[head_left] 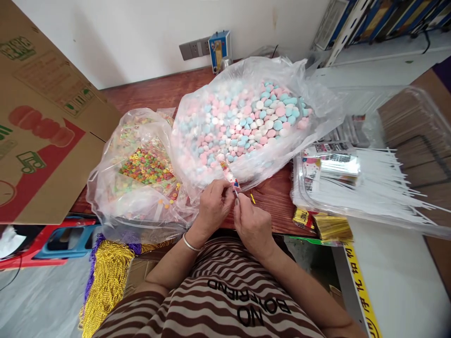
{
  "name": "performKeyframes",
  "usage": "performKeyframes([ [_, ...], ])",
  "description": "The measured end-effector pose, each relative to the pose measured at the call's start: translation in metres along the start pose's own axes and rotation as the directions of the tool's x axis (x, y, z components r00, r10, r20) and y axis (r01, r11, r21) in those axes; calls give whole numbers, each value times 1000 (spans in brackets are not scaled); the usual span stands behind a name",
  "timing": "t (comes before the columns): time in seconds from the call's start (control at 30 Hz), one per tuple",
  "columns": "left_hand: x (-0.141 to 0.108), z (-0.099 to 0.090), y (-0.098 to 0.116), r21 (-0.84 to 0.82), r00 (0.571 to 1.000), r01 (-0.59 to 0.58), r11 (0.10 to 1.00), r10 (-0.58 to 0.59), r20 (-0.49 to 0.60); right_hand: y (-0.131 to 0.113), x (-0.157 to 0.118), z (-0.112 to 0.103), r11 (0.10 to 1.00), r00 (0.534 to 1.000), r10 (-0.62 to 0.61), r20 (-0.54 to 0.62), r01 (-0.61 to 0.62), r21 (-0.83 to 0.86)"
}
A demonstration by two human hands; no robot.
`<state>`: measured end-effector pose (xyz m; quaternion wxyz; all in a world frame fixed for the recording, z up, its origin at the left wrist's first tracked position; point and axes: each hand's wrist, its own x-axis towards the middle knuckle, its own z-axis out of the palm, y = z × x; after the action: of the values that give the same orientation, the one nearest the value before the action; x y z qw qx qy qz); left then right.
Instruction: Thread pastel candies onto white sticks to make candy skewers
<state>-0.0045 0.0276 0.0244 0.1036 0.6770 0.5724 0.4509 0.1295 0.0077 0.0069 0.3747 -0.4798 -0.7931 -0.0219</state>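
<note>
Both my hands meet over the table's front edge, around a small printed candy packet (229, 174) with a white stick at its lower end. My left hand (215, 203) pinches the packet near its neck. My right hand (252, 220) is closed on the white stick (236, 192) just below. A gold twist tie (252, 198) lies on the wood beside my right fingers. Behind my hands, a large clear bag (243, 117) holds pink, blue and white candies. To its left, another clear bag (148, 169) contains small colourful ring candies.
A clear plastic box (299, 183) of white sticks and printed wrappers stands at right, with a bundle of gold twist ties (333, 227) in front. A cardboard box (52, 108) rises at left. A blue device (219, 49) sits by the wall.
</note>
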Motion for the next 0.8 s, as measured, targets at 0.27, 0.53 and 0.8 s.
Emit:
performKeyframes([
  [0.27,6,-1,10,-256,977,204,945,-214,-9,6,-4,2,995,1000,-16,-24,18,100],
  [0.53,6,0,14,-318,972,226,921,-233,17,9,-10,0,990,998,-66,-2,65,125],
  [0.8,1,3,14,-317,984,172,933,-152,88,12,-12,-4,983,982,-6,187,-28,179],
])
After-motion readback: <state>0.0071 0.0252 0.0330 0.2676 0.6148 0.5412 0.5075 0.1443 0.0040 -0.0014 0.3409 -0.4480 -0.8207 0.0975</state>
